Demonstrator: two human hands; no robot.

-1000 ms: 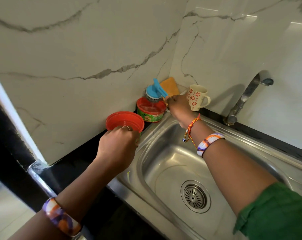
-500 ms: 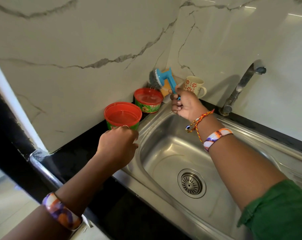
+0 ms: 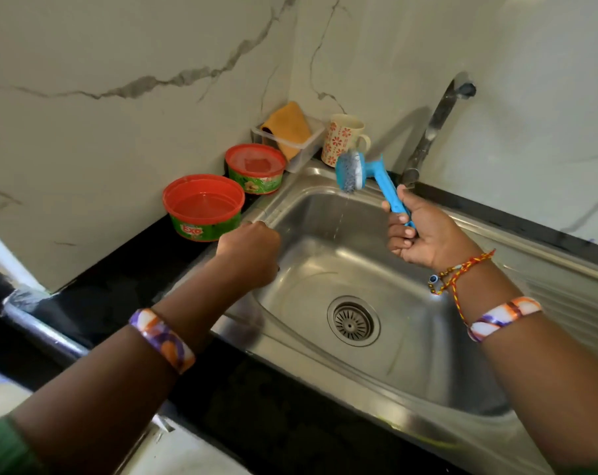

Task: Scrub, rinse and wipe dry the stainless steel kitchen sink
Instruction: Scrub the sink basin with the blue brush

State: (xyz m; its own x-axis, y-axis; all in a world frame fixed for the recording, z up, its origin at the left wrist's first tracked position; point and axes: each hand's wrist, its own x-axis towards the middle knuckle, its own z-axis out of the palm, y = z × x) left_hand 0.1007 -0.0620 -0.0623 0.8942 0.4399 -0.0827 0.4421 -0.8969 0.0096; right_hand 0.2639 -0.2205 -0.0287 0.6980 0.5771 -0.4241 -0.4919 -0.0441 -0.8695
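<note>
The stainless steel sink (image 3: 311, 265) fills the middle of the view, with a round drain strainer (image 3: 353, 321) in its floor. My right hand (image 3: 424, 238) grips the blue handle of a scrubbing brush (image 3: 352, 171) and holds it tilted above the far side of the basin. Its bristled head faces the sink and drips water. My left hand (image 3: 249, 252) hovers over the sink's left rim with its fingers curled into a fist, and nothing shows in it.
Two red-rimmed green tubs stand on the black counter at the left: an open Exo one (image 3: 203, 207) and a second (image 3: 255, 168) behind it. A clear box with an orange cloth (image 3: 289, 128) and a flowered mug (image 3: 342, 138) sit in the corner. The tap (image 3: 431, 132) rises at the back.
My right hand has carried the brush from the corner out over the basin. My left hand has let go of the near red tub and drawn back to the sink's rim.
</note>
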